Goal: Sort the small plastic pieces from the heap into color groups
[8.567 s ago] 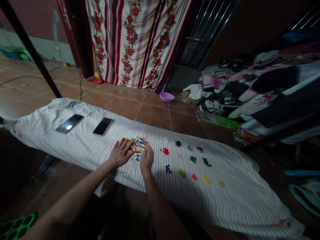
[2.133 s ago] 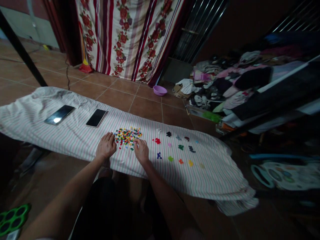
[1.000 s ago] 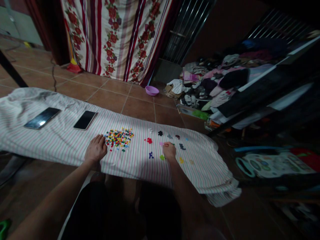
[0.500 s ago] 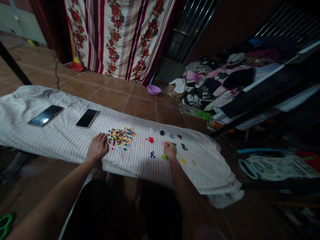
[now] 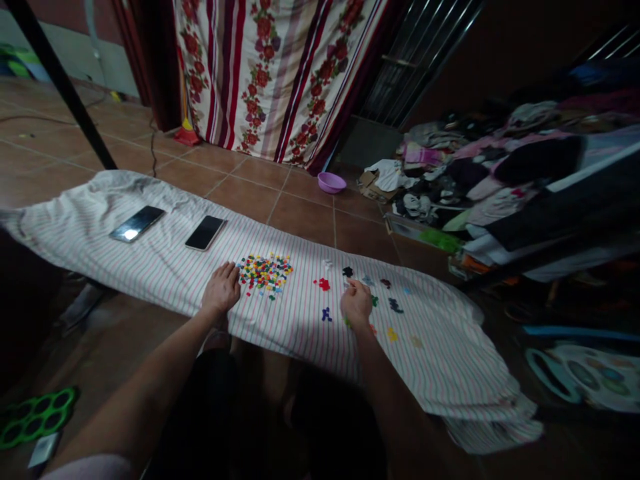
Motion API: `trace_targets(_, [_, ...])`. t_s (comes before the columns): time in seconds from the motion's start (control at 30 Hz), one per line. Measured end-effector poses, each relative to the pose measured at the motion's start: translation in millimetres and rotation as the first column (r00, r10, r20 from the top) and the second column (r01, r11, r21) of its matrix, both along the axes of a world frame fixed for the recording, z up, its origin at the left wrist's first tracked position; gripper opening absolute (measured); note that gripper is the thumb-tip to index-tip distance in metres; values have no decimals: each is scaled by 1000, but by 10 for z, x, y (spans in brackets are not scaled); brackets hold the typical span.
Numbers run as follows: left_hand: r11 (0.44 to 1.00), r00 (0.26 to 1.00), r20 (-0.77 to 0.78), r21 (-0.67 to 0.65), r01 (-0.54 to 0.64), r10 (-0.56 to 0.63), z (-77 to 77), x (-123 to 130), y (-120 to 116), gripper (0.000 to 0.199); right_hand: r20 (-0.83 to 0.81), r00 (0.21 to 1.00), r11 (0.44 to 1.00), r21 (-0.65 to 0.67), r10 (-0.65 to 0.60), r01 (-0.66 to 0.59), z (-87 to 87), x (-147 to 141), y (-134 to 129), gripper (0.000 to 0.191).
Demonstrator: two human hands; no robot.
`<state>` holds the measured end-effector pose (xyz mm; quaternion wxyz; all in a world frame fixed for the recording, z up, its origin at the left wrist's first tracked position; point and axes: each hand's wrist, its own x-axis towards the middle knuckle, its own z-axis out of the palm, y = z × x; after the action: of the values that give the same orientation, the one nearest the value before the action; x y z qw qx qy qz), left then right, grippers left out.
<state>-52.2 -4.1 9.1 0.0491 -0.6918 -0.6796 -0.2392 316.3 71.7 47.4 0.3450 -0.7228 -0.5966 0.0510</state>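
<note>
A mixed heap of small coloured pieces (image 5: 265,272) lies on the striped cloth. My left hand (image 5: 221,288) rests flat at the heap's left edge, fingers stretched out. Farther right, my right hand (image 5: 356,303) hovers low over the cloth among small single-colour groups, its fingers drawn together. Whatever its fingertips hold is too small to make out. Just beyond them is a black group (image 5: 347,272). Nearby lie red pieces (image 5: 324,285), dark blue pieces (image 5: 327,314), green pieces (image 5: 375,301), dark grey pieces (image 5: 395,305) and yellow pieces (image 5: 392,334). The hand partly covers a lime group.
Two phones (image 5: 205,233) lie on the cloth (image 5: 170,280) to the left. Beyond it, a purple basin (image 5: 332,183) stands on the tiled floor before a floral curtain (image 5: 280,80). Clothes (image 5: 450,167) are piled at right. A green-rimmed object (image 5: 37,417) sits lower left.
The view has swung left, so everything sits farther right. My right hand has shifted slightly away from me, toward the black group, and now covers the pink pieces. My left hand stays by the heap.
</note>
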Motion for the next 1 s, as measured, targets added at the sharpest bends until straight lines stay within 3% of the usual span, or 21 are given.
trace_targets(0.17, [999, 1000, 4, -32, -1, 2, 18, 0, -7, 46, -51, 972, 971, 80, 231, -227, -35, -467, -56, 36])
trace_targets(0.53, [1000, 1000, 20, -7, 8, -8, 2, 4, 0, 45, -53, 824, 821, -76, 564, -566, -126, -1379, -315, 30])
trace_targets(0.83, [1000, 1000, -17, -18, -5, 5, 27, 16, -3, 44, 152, 708, 724, -155, 690, -672, -92, -1719, -351, 30])
trace_targets(1.0, [1000, 1000, -22, -17, -6, 6, 27, 13, -2, 43, 153, 741, 757, -148, 654, -637, -113, -1679, -318, 26])
